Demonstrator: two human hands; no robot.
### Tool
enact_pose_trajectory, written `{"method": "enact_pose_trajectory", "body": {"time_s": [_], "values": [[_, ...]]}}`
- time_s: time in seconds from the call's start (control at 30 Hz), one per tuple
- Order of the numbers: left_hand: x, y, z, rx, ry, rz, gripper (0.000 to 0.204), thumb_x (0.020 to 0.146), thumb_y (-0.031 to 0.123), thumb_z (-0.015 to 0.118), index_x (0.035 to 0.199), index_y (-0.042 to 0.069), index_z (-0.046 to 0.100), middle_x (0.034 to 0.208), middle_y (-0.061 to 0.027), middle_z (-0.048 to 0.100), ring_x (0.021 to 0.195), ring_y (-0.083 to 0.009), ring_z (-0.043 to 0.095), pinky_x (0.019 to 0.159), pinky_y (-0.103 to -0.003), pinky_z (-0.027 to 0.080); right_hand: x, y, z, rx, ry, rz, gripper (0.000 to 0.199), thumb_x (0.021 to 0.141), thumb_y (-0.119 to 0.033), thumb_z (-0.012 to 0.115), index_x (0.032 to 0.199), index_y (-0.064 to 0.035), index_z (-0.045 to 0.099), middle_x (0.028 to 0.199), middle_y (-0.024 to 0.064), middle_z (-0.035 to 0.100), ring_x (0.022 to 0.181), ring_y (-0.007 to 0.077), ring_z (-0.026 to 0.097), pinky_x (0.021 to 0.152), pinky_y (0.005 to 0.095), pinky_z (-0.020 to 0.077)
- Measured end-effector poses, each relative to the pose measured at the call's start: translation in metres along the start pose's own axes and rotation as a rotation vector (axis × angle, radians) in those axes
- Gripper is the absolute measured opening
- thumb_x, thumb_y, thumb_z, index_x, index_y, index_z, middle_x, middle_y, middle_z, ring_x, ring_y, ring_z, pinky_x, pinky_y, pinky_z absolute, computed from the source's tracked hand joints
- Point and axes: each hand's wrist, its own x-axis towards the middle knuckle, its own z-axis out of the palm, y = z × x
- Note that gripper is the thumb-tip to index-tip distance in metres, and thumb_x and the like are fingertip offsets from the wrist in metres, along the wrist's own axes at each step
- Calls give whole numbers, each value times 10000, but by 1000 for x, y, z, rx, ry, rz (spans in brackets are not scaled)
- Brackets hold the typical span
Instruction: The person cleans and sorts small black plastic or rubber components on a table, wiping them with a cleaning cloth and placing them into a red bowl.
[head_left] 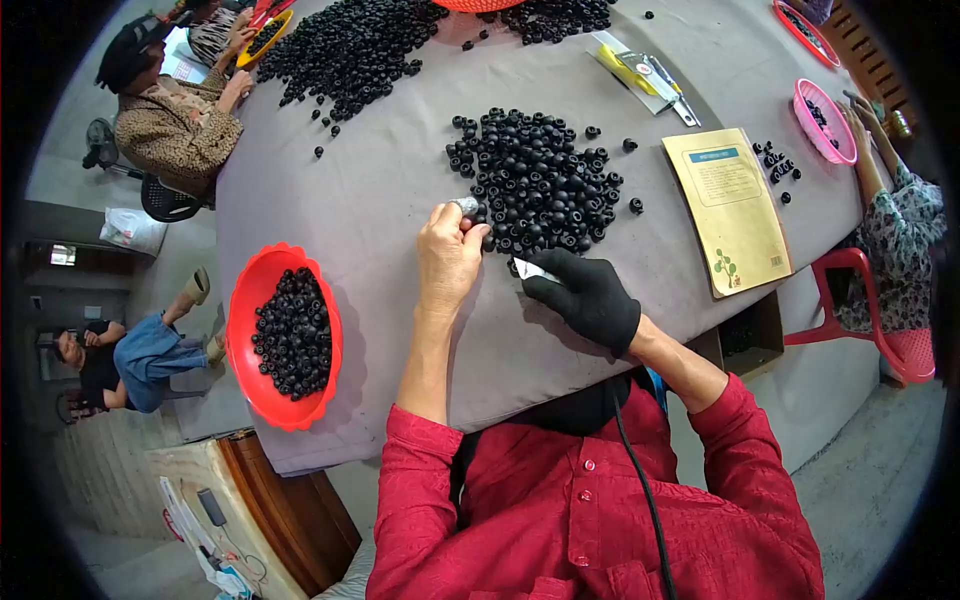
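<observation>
Many black rings (540,180) heaped on grey table (380,200), concrete floor (860,470) around

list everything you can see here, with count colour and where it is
small ring parts: one large pile, black, table centre; a second pile at the far left
table: one, grey cover
red bowl: one, holds black rings, near left edge
pink basket: one, far right
yellow booklet: one, right of the centre pile
packaged tool: one, yellow and clear, far side
red stool: one, right of table
other people: three, two at left, one at right
left hand: bare, fingertips at the pile's edge, pinching something small and grey
right hand: black glove, holds a small white piece
</observation>
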Motion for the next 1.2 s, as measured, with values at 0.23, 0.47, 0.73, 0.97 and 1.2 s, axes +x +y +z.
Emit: {"method": "enact_pose_trajectory", "body": {"time_s": [0.23, 0.47, 0.73, 0.97, 1.2], "values": [[-2, 7, -2, -31, -11, -111, 209, 659, -6, 705, 831, -9, 587, 737, -96, 558, 600, -213, 545, 553, -328, 451, 0, -5, -1, 46, -27, 56, 314, 850, -284, 599, 1051, -43, 593, 771, 113, 644, 674, 178, 636, 641, 298, 488], [-5, 7, -1, -56, -25, -118, 215, 666, -9, 691, 866, -1, 611, 732, -94, 550, 600, -208, 543, 552, -319, 450, 0, -3, -1, -91, -17, 0, 307, 840, -283, 602, 1052, -61, 592, 797, 124, 646, 717, 226, 649, 645, 316, 490], [-14, 6, -6, -320, 7, -103, 241, 725, -36, 649, 958, 3, 603, 762, -67, 573, 621, -155, 573, 548, -263, 453, 1, 2, 3, -152, 31, -69, 338, 834, -290, 604, 1070, -49, 583, 868, 146, 641, 751, 259, 645, 661, 332, 492], [-29, 26, -15, -956, -82, -307, 197, 810, -15, 607, 1005, 16, 608, 790, -76, 620, 568, -118, 570, 487, -215, 466, 9, -9, 1, 106, 8, 23, 266, 877, -207, 559, 1066, -21, 566, 792, 91, 623, 714, 130, 617, 636, 283, 483], [-41, 25, -5, -1350, -278, -501, 149, 831, 29, 597, 979, 21, 609, 712, -89, 609, 554, -128, 561, 466, -225, 473, 7, -15, -2, 319, -58, -45, 212, 897, -169, 531, 1035, -12, 567, 794, 45, 617, 710, 108, 597, 642, 257, 489]]}}
